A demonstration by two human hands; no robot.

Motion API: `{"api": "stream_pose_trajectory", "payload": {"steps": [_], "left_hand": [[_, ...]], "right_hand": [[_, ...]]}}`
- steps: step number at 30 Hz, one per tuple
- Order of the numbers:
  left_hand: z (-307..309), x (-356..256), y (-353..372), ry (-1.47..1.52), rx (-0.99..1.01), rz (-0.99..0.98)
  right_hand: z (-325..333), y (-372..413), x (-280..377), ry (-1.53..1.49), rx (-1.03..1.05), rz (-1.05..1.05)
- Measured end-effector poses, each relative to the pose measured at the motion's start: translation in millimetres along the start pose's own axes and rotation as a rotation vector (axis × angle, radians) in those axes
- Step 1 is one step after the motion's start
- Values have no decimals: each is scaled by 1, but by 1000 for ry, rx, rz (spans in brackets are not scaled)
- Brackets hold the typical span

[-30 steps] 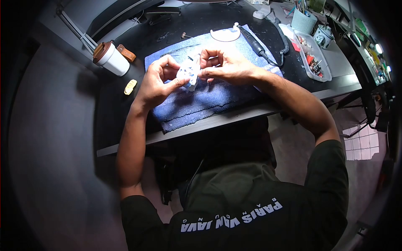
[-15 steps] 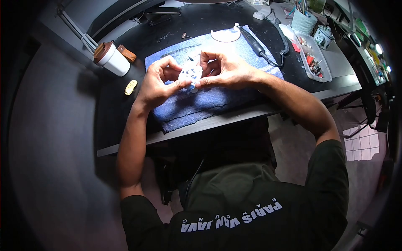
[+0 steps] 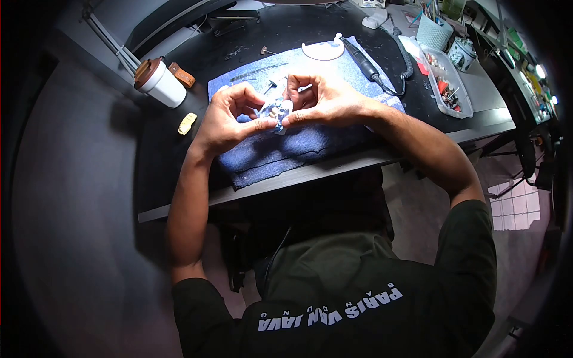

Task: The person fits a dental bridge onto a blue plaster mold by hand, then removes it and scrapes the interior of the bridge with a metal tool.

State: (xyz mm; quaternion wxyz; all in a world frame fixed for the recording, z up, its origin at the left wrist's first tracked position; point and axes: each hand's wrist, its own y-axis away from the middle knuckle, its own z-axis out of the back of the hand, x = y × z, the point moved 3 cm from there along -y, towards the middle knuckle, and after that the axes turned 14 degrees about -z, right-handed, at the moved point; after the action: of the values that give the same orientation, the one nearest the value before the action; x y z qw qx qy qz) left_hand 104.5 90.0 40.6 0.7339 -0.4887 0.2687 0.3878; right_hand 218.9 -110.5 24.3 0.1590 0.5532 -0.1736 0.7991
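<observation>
A small clear and whitish piece with shiny parts is held up between both hands, over the blue towel. My left hand pinches its left side between thumb and fingers. On its right side, the thumb and fingers of my right hand are closed on the same piece. Fingertips hide part of it, and its exact shape is too small to tell. Behind the hands, a thin metal tool and a curved white object lie on the towel, beside a black handpiece with a cable.
A brown-lidded white cup, a brown leather item and a yellowish piece are at the left. At the right are a plastic tray of small parts and a light blue basket with tools.
The piece between my hands has turned and now looks clearer and less white. My fingers have shifted slightly around it. A small dark-tipped item behind the hands shows more.
</observation>
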Motion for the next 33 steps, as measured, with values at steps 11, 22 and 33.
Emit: {"api": "stream_pose_trajectory", "payload": {"steps": [11, 22, 33], "left_hand": [[5, -1, 1, 24, 48, 28], [6, -3, 1, 64, 36, 81], [6, -4, 1, 56, 14, 88]], "right_hand": [[-1, -1, -1, 10, 3, 20], [1, -3, -7, -9, 12, -17], [3, 0, -1, -15, 14, -47]]}}
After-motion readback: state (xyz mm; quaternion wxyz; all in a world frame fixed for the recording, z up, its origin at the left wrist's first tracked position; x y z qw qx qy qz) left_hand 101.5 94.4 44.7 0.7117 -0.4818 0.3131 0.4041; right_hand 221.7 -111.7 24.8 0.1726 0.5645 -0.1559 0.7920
